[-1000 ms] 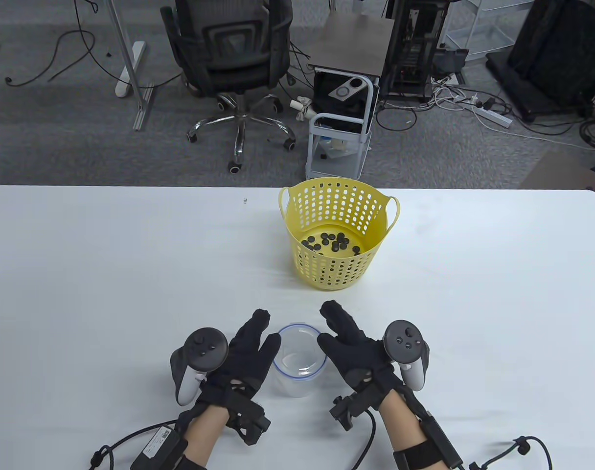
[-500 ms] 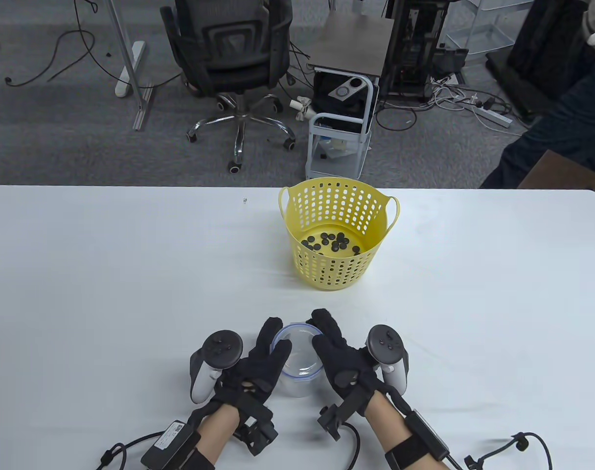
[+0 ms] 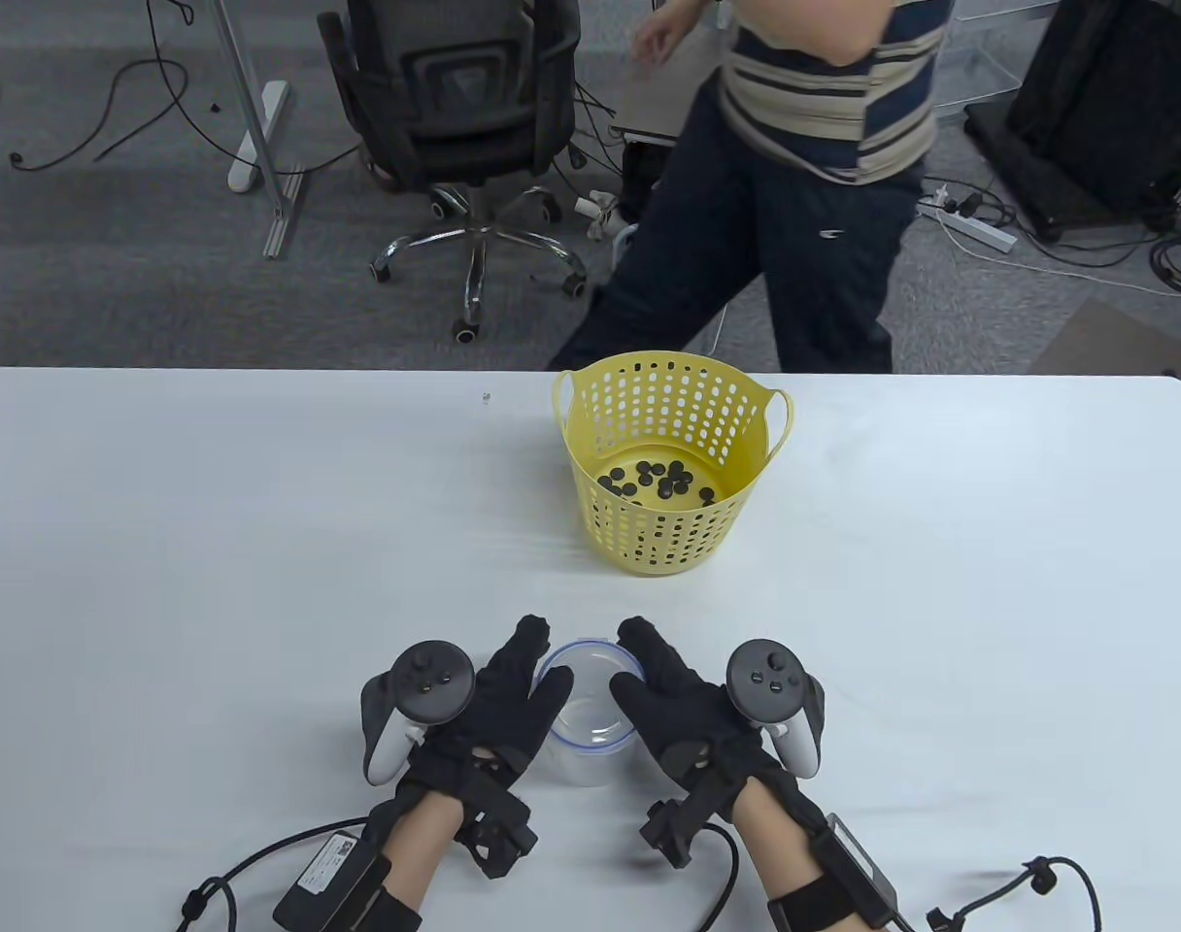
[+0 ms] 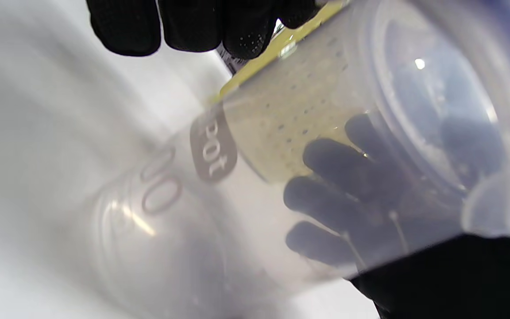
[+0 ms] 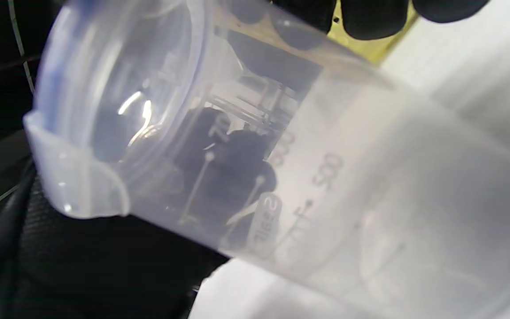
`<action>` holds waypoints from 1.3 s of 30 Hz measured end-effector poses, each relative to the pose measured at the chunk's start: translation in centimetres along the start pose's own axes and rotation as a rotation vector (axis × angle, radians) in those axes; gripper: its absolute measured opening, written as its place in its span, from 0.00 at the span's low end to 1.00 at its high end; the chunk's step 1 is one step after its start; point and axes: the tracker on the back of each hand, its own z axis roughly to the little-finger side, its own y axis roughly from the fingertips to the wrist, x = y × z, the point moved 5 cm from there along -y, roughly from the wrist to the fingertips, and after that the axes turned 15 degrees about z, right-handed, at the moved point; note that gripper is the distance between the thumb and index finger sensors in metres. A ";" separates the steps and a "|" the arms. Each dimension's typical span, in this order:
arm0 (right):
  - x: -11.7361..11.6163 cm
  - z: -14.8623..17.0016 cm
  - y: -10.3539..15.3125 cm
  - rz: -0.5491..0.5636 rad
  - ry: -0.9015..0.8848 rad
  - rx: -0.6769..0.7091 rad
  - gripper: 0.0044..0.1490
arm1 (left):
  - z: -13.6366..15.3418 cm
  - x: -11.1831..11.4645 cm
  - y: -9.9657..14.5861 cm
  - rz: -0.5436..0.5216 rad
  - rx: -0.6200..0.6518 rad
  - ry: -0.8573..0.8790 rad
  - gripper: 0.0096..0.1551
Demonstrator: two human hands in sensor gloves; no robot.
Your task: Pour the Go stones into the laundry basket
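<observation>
A yellow perforated laundry basket (image 3: 663, 544) stands at the table's far middle, with several black Go stones (image 3: 654, 478) on its bottom. A clear plastic measuring cup (image 3: 583, 709) with a blue-tinted rim stands upright and empty near the front edge. My left hand (image 3: 513, 689) presses on its left side and my right hand (image 3: 668, 699) on its right side, fingers stretched forward along the wall. The cup fills the left wrist view (image 4: 281, 133) and the right wrist view (image 5: 326, 177), with the other hand's fingers showing through it.
The white table (image 3: 212, 544) spreads wide to both sides. A person (image 3: 794, 194) in a striped shirt walks just behind the table's far edge, close to the basket. An office chair (image 3: 455, 97) stands further back. Glove cables (image 3: 260, 864) lie by the front edge.
Both hands came in from either side and closed onto the cup, which shifted slightly left. A person walked in from the right to behind the basket.
</observation>
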 end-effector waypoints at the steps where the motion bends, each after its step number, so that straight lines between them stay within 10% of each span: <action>1: 0.4 -0.3 0.0 0.018 0.018 0.022 0.52 | -0.2 -0.4 0.2 -0.027 0.008 -0.018 0.55; 15: 6.3 -5.0 0.9 0.324 0.484 0.296 0.52 | -4.1 -5.4 4.6 -0.412 -0.006 -0.617 0.51; 23: 7.4 -3.8 0.5 0.358 0.818 0.252 0.54 | -3.2 -4.9 3.8 -0.374 -0.140 -0.812 0.51; 39: 6.8 -0.6 -0.4 0.301 0.925 0.176 0.55 | 0.9 -5.2 2.4 -0.372 -0.304 -0.799 0.52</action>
